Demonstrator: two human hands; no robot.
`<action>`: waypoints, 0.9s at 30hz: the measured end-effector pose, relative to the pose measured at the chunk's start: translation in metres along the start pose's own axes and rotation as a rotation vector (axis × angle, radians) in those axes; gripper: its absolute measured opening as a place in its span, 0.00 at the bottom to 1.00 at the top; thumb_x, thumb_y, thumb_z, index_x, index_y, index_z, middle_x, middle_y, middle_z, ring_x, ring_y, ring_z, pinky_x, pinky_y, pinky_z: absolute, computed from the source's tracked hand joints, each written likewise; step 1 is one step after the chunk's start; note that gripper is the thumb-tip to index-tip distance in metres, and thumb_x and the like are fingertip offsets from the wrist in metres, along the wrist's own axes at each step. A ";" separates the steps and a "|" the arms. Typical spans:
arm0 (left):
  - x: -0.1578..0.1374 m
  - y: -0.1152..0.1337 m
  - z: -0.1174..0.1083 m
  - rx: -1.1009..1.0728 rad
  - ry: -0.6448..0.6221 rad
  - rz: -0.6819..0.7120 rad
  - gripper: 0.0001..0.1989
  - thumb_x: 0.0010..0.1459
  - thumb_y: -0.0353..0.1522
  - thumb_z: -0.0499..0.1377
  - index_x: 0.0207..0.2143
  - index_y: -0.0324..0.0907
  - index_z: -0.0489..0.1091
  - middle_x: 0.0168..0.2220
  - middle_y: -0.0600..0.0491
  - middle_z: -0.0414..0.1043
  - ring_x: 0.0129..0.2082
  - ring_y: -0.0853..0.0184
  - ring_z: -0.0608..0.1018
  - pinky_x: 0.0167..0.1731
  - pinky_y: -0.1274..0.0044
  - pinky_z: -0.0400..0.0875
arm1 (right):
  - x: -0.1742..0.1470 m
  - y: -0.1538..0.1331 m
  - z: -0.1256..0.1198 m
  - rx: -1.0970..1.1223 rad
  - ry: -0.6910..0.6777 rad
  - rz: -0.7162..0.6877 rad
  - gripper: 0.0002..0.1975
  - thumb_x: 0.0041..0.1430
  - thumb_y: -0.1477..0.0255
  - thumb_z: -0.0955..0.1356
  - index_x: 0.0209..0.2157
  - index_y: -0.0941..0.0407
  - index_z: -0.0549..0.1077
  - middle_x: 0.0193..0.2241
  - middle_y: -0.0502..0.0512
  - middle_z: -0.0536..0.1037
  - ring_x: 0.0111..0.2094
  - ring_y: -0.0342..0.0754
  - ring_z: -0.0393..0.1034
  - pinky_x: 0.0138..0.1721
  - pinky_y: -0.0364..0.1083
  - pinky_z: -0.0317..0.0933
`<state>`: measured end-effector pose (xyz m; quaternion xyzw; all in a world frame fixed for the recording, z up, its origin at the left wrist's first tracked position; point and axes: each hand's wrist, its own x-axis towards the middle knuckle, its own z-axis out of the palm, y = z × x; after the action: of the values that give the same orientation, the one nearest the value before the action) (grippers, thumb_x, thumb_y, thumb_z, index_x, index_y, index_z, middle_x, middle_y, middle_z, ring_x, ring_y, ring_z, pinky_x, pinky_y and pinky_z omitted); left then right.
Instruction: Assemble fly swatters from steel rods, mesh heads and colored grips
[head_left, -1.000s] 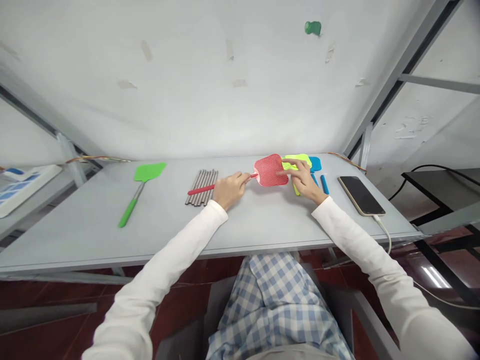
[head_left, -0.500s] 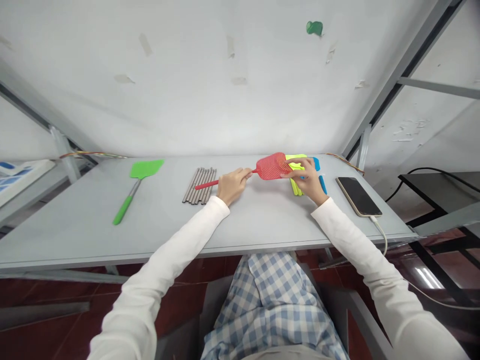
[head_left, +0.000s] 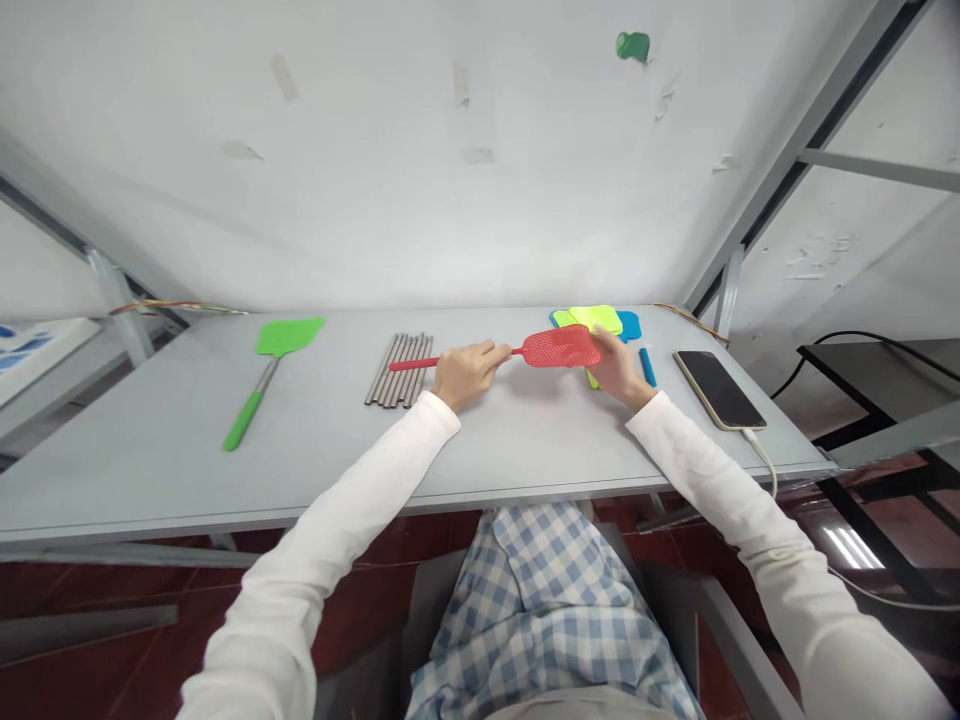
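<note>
A red fly swatter [head_left: 556,347] is held sideways above the table, its perforated head to the right and its handle to the left. My left hand [head_left: 466,375] is closed around its shaft, close to the head. At the head's right edge my right hand [head_left: 616,368] grips it, some fingers hidden behind the red mesh. Below the handle's end lie several metal tubes [head_left: 397,375] side by side. Yellow swatter heads [head_left: 600,318] and a blue one [head_left: 631,325] lie behind my right hand, partly covered.
A green fly swatter [head_left: 281,340] lies on the left of the grey table [head_left: 330,460]. A phone [head_left: 720,388] with a white cable [head_left: 765,458] sits at the right, near a blue handle [head_left: 647,368]. The wall [head_left: 390,220] stands behind.
The swatter's head has tipped and dropped slightly, and now looks flatter. My right hand has turned, its fingers passing from the front of the mesh to around its right edge.
</note>
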<state>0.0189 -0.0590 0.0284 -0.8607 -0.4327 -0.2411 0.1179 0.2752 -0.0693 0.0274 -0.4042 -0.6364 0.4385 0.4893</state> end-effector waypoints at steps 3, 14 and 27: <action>0.000 -0.003 -0.002 0.043 -0.007 0.014 0.19 0.68 0.37 0.44 0.41 0.47 0.75 0.28 0.50 0.74 0.26 0.68 0.71 0.23 0.75 0.46 | -0.001 -0.006 0.003 0.128 -0.056 0.077 0.29 0.55 0.45 0.64 0.44 0.54 0.76 0.39 0.58 0.79 0.45 0.56 0.71 0.45 0.53 0.66; -0.003 -0.004 0.000 -0.053 -0.044 -0.045 0.18 0.67 0.37 0.46 0.43 0.48 0.75 0.33 0.52 0.77 0.30 0.67 0.75 0.23 0.75 0.49 | -0.006 -0.013 -0.013 -0.670 0.136 -0.499 0.17 0.63 0.71 0.64 0.24 0.46 0.79 0.47 0.49 0.77 0.55 0.57 0.61 0.60 0.64 0.49; -0.002 -0.004 -0.001 -0.073 0.003 -0.130 0.18 0.67 0.38 0.46 0.41 0.47 0.76 0.33 0.51 0.78 0.33 0.66 0.77 0.24 0.74 0.51 | -0.003 -0.006 -0.005 -0.314 0.098 -0.359 0.12 0.57 0.59 0.70 0.42 0.45 0.78 0.52 0.52 0.74 0.54 0.54 0.65 0.54 0.57 0.62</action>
<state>0.0139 -0.0587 0.0283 -0.8341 -0.4785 -0.2651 0.0712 0.2802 -0.0728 0.0329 -0.3765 -0.7338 0.2200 0.5210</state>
